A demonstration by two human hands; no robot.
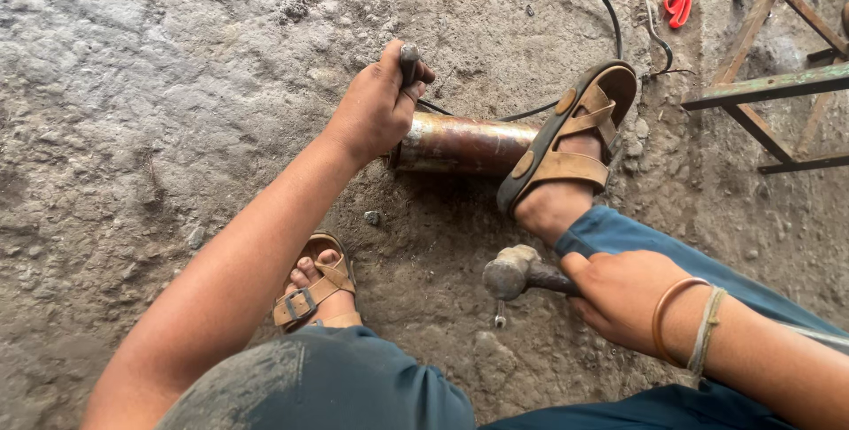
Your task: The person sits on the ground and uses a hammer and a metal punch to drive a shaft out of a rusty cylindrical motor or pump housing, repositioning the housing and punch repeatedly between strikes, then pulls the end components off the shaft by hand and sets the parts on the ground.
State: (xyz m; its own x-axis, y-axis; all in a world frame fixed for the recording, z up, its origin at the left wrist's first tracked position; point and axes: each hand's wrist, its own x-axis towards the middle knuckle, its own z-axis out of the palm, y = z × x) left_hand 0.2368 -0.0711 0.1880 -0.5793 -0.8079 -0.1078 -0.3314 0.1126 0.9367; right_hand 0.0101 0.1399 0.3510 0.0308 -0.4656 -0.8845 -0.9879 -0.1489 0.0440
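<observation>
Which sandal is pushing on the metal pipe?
The right foot's sandal, tipped on its edge with its sole against the end of the rusty pipe. The other sandal lies flat on the ground, away from the pipe.

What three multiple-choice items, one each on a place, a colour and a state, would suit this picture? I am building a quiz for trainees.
1. Where does the metal cylinder lie?
A. on the metal frame
B. on the dirt floor, under a sandalled foot
C. in the person's lap

2. What colour are the handles of the scissors at the top?
A. red
B. blue
C. black

3. What is the right hand doing?
A. lying open on the ground
B. gripping a hammer by its handle
C. holding the black cable

Answers:
1 B: the sandal presses the cylinder to the floor.
2 A: the handles show bright red.
3 B: its fingers close round the hammer handle, while the left hand holds a rod-like tool at the cylinder's end.
</observation>
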